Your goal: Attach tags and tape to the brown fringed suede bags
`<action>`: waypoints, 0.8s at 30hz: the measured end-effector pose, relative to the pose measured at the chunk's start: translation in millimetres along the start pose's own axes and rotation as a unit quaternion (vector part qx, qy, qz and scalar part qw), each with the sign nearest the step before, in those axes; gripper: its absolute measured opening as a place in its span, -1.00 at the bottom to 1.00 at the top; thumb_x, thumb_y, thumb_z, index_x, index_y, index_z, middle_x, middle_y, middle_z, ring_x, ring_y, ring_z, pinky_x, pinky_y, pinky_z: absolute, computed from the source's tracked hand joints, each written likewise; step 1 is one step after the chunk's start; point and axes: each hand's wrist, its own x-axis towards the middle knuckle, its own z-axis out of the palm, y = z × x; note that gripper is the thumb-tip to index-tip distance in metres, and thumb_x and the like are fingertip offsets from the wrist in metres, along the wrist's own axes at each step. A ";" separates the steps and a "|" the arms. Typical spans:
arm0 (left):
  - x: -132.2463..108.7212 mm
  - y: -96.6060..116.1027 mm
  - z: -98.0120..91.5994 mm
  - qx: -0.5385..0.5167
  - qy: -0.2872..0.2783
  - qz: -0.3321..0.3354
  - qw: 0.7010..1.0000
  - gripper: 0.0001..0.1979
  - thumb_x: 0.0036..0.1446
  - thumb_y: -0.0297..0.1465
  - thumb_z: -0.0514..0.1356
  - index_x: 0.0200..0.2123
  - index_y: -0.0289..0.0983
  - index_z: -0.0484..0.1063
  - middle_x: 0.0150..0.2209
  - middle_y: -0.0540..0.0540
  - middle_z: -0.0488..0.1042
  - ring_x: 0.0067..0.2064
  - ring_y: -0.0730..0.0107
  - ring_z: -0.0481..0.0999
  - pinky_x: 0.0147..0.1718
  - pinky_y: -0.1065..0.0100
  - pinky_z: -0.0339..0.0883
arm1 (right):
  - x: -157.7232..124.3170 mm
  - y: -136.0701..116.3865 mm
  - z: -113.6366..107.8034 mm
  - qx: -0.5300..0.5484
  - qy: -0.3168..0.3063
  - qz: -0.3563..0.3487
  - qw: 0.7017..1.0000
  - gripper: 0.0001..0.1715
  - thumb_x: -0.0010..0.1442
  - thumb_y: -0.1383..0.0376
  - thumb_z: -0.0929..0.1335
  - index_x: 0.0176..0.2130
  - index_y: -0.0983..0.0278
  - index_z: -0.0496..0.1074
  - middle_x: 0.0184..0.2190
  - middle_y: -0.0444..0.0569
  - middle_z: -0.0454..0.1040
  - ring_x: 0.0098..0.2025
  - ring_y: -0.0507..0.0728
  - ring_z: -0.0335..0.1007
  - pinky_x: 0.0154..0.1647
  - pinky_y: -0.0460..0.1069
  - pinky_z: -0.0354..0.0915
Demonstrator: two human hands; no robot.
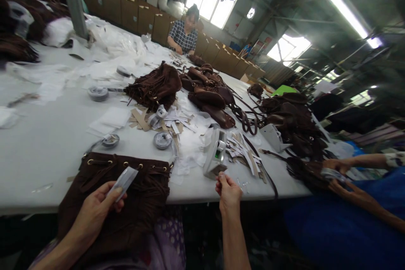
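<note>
My left hand (103, 202) grips a flat, pale strip (125, 180) that looks wrapped in clear plastic. Under that hand a dark brown fringed drawstring bag (139, 198) with gold eyelets hangs over the table's front edge onto my lap. My right hand (228, 190) is closed in a pinch at the cutting end of a white tape dispenser (213, 156), on the end of the tape, which barely shows. A grey coiled strap (163, 140) lies behind the bag, and another coil (110, 140) sits by its upper left edge.
Cut paper strips (243, 154) lie right of the dispenser. Brown bags (209, 93) are heaped mid-table on the white table (57, 147). At right, a co-worker's hands (343, 177) hold a grey coil over a bag; another person (183, 36) works at the far side.
</note>
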 end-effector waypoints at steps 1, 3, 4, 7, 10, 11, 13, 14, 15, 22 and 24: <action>0.2 -0.3 -0.3 0.003 -0.001 0.002 1.000 -0.61 -0.08 -0.13 0.33 -0.28 -0.30 0.44 -0.47 -0.01 0.48 -0.52 0.44 0.37 -0.56 0.46 0.30 | 0.9 4.1 1.8 -0.001 -0.002 -0.004 1.000 -0.39 -0.29 -0.11 0.46 -0.45 0.37 0.47 -0.62 -0.11 0.41 -0.64 -0.02 0.22 -0.65 -0.10 0.15; -0.2 0.4 0.2 0.005 -0.005 0.003 1.000 -0.62 -0.07 -0.14 0.32 -0.28 -0.30 0.43 -0.47 -0.01 0.48 -0.52 0.44 0.37 -0.56 0.47 0.30 | 3.5 11.9 2.9 -0.011 0.001 -0.015 1.000 -0.39 -0.27 -0.13 0.45 -0.46 0.36 0.46 -0.66 -0.15 0.37 -0.66 -0.03 0.18 -0.67 -0.11 0.12; -0.9 1.3 0.9 0.004 -0.005 0.003 1.000 -0.61 -0.07 -0.14 0.32 -0.27 -0.30 0.43 -0.47 -0.01 0.48 -0.52 0.45 0.37 -0.56 0.47 0.30 | 4.5 16.0 1.9 -0.019 0.003 -0.017 1.000 -0.39 -0.26 -0.14 0.45 -0.48 0.36 0.45 -0.68 -0.16 0.35 -0.68 -0.03 0.16 -0.68 -0.10 0.10; -3.8 6.0 4.4 0.006 0.005 0.006 1.000 -0.61 -0.05 -0.15 0.31 -0.24 -0.30 0.41 -0.46 0.01 0.47 -0.53 0.47 0.36 -0.56 0.48 0.29 | 0.7 28.9 -5.0 -0.047 -0.001 -0.013 0.999 -0.37 -0.23 -0.16 0.42 -0.51 0.38 0.43 -0.74 -0.19 0.28 -0.71 -0.02 0.12 -0.70 -0.09 0.07; -7.5 13.4 9.4 0.019 0.009 0.024 0.999 -0.64 -0.02 -0.16 0.29 -0.27 -0.31 0.40 -0.47 0.01 0.46 -0.53 0.47 0.37 -0.56 0.47 0.29 | -19.3 35.6 -4.0 -0.062 -0.036 -0.009 0.997 -0.38 -0.18 -0.14 0.42 -0.42 0.37 0.45 -0.72 -0.20 0.29 -0.69 -0.02 0.13 -0.68 -0.10 0.09; -8.2 16.0 11.3 0.022 0.006 0.032 0.999 -0.66 0.00 -0.16 0.27 -0.28 -0.31 0.40 -0.48 0.01 0.46 -0.54 0.47 0.37 -0.56 0.46 0.29 | -29.7 34.7 0.9 -0.062 -0.061 -0.009 0.996 -0.40 -0.17 -0.12 0.42 -0.40 0.36 0.45 -0.70 -0.20 0.30 -0.67 -0.01 0.14 -0.66 -0.10 0.11; -7.9 20.2 14.9 0.024 -0.001 0.045 0.999 -0.68 0.02 -0.16 0.25 -0.30 -0.32 0.39 -0.50 0.00 0.45 -0.55 0.47 0.36 -0.56 0.45 0.28 | -55.0 27.1 18.0 -0.065 -0.149 -0.018 0.987 -0.46 -0.12 -0.08 0.43 -0.37 0.33 0.45 -0.66 -0.19 0.33 -0.63 -0.01 0.16 -0.62 -0.11 0.13; -7.0 21.7 16.2 0.024 -0.001 0.049 0.999 -0.68 0.02 -0.16 0.24 -0.32 -0.31 0.39 -0.50 0.00 0.44 -0.56 0.47 0.36 -0.57 0.45 0.27 | -69.5 20.6 29.2 -0.068 -0.211 -0.029 0.975 -0.51 -0.07 -0.06 0.42 -0.37 0.32 0.45 -0.63 -0.17 0.34 -0.61 0.00 0.17 -0.61 -0.11 0.14; -6.0 22.6 17.2 0.026 0.000 0.053 0.998 -0.68 0.02 -0.16 0.23 -0.32 -0.31 0.39 -0.51 -0.01 0.44 -0.57 0.47 0.36 -0.57 0.44 0.26 | -84.6 13.0 41.4 -0.071 -0.278 -0.043 0.957 -0.54 -0.02 -0.04 0.39 -0.38 0.31 0.45 -0.61 -0.16 0.34 -0.59 0.00 0.18 -0.60 -0.11 0.14; -4.7 18.4 17.5 0.051 0.006 0.088 0.995 -0.67 0.04 -0.15 0.22 -0.28 -0.31 0.40 -0.56 0.01 0.40 -0.56 0.42 0.38 -0.53 0.41 0.28 | -157.3 -29.7 117.0 -0.076 -0.534 -0.132 0.831 -0.68 0.20 0.11 0.29 -0.37 0.30 0.44 -0.51 -0.13 0.42 -0.47 0.01 0.26 -0.43 -0.12 0.19; -6.1 16.9 17.8 0.054 0.005 0.088 0.995 -0.66 0.05 -0.14 0.22 -0.27 -0.32 0.40 -0.58 0.02 0.38 -0.56 0.43 0.37 -0.52 0.42 0.27 | -159.8 -30.9 128.5 -0.095 -0.541 -0.150 0.822 -0.68 0.21 0.13 0.28 -0.38 0.31 0.45 -0.50 -0.12 0.45 -0.45 0.02 0.31 -0.40 -0.11 0.20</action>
